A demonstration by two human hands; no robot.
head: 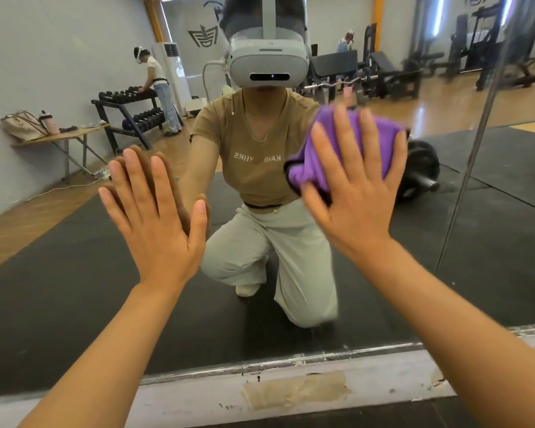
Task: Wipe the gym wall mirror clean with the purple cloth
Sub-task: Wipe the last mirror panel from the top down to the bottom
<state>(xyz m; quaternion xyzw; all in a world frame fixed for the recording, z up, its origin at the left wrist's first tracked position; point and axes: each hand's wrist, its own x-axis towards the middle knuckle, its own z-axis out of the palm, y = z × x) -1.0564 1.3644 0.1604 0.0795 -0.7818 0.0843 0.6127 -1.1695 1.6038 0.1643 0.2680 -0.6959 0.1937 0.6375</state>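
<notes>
The wall mirror (59, 288) fills most of the view and reflects me kneeling in front of it. My right hand (357, 186) is spread flat, pressing the purple cloth (309, 168) against the glass at the upper right of centre. The cloth bunches out above and to the left of my fingers and looks slightly blurred. My left hand (156, 217) lies flat on the glass to the left, fingers apart, holding nothing.
The mirror's lower metal edge (291, 358) sits above a grey scuffed ledge (198, 393) with a taped patch. A vertical seam (467, 168) between mirror panels runs at the right. Reflected are a dumbbell rack, a folding table, gym machines, black mats and two other people.
</notes>
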